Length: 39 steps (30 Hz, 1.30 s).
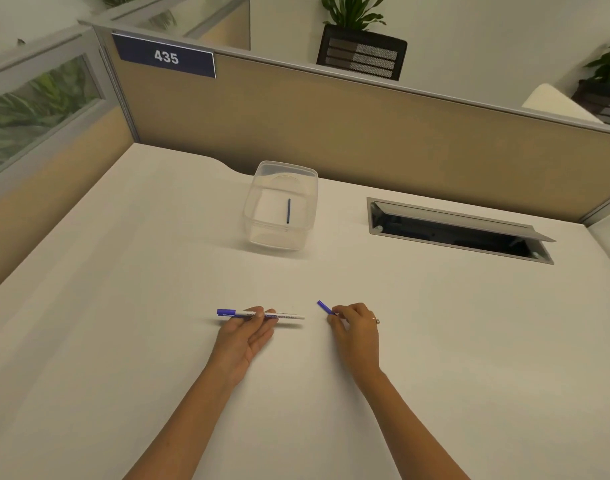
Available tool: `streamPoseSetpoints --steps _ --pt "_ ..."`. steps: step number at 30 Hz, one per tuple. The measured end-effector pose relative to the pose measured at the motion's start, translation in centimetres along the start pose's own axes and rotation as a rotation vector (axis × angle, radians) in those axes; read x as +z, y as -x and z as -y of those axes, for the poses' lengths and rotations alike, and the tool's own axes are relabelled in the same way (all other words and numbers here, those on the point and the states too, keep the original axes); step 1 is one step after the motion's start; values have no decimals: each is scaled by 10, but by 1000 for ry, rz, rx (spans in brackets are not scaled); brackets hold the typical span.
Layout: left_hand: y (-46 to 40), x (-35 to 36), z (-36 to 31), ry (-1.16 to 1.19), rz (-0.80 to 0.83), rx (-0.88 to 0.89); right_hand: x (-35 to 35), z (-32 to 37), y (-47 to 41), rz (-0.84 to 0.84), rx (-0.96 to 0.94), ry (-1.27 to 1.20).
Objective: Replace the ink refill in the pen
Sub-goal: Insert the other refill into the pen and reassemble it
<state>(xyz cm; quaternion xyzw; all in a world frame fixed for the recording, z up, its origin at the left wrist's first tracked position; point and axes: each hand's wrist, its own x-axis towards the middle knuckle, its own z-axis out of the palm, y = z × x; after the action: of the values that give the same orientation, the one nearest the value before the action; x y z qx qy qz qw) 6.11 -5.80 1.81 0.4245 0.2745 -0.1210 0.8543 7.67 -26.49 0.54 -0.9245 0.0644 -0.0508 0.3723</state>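
A white whiteboard marker pen (286, 316) with a blue cap at its left end lies level just above the white desk (123, 271). My left hand (244, 336) grips the pen around its middle, thumb on top. To the right, my right hand (357, 329) pinches a short blue stick, a refill (325, 308), whose free end points up and to the left, a small gap away from the pen's open right end. Farther back stands a clear plastic box (258, 216) with a second dark blue refill (288, 211) lying inside it.
A hinged cable hatch (459, 230) stands open in the desk at the back right. Beige partition walls (331, 133) close off the back and left, with a "435" sign (165, 57). Potted plants (360, 36) sit beyond the partition.
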Motion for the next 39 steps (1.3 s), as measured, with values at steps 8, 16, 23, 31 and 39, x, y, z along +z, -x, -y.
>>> streamPoseSetpoints --steps 8,16,23,31,39 --pt "0 1 2 52 -28 17 -11 17 12 11 188 -375" --pt "-1 2 -3 93 -42 -7 -15 40 30 191 358 -792" --pt "0 4 -3 82 -45 -4 -12 45 31 209 355 -784" --pt "3 4 -3 88 -43 -3 -8 40 27 85 208 -507" --pt "7 5 -1 46 -28 7 -14 39 23 3 -155 -198"
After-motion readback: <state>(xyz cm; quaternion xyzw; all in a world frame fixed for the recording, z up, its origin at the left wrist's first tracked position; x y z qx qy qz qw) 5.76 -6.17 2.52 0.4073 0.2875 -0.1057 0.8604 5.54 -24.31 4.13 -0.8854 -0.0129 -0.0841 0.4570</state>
